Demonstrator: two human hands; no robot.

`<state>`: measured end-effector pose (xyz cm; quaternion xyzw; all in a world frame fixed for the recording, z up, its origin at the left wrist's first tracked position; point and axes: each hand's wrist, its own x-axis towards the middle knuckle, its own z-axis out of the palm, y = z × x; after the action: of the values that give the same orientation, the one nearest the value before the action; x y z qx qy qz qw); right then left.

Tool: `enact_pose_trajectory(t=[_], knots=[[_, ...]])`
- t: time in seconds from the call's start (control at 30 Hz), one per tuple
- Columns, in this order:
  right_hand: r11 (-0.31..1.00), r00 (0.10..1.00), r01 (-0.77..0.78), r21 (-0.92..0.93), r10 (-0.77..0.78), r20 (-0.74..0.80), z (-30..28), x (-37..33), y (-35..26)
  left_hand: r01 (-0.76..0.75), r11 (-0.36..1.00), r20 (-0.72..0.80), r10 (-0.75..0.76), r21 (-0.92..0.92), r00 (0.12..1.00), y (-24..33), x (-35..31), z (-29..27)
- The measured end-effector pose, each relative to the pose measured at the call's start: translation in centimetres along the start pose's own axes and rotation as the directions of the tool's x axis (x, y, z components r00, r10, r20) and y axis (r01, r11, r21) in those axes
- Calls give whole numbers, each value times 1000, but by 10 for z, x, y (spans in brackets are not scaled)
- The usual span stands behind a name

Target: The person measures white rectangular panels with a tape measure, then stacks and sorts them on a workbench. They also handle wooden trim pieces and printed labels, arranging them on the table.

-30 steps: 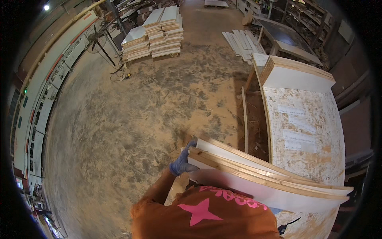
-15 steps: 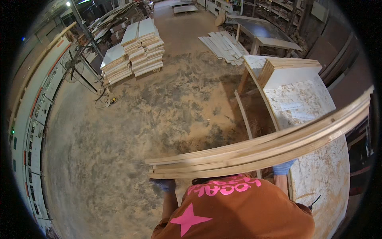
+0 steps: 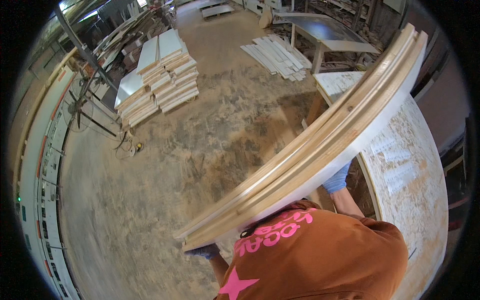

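Held boards [image 3: 300,170] run from seven o'clock to two, hiding part of the near table [image 3: 420,200] at three. The machine [image 3: 47,197] spans eight to nearly ten; right of it, the fan [image 3: 76,106], then the board stack [image 3: 175,85] past ten. Floor strips [image 3: 275,57] lie past twelve, left of the far table [image 3: 327,30].

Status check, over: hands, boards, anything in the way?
Left hand holding boards at lower-left end; right hand holding farther up. Boards aslant in view. Worktable close on right.
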<state>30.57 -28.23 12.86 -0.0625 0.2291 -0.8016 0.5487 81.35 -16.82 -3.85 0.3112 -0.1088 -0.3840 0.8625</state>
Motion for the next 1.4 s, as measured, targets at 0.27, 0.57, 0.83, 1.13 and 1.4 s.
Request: enact_pose_trajectory(t=[0.27, 0.57, 0.83, 1.13, 1.4], knots=[[998, 993, -60, -27, 62, 100, 61, 226, 50, -90, 948, 48, 79, 306, 996, -84, 115, 120], [985, 991, -124, 122, 116, 66, 77, 458, 82, -16, 881, 74, -22, 474, 997, -232, 266, 319], [967, 992, 39, 250, -7, -128, 104, 644, 112, -353, 582, 412, 34, 733, 911, -411, 493, 452], [930, 937, 192, 313, -79, -341, 66, 812, 64, -39, 617, 305, -331, 786, 893, -632, 535, 682], [906, 910, 240, 349, -85, -405, 24, 1029, -51, 30, 577, 286, -448, 816, 847, -843, 516, 868]])
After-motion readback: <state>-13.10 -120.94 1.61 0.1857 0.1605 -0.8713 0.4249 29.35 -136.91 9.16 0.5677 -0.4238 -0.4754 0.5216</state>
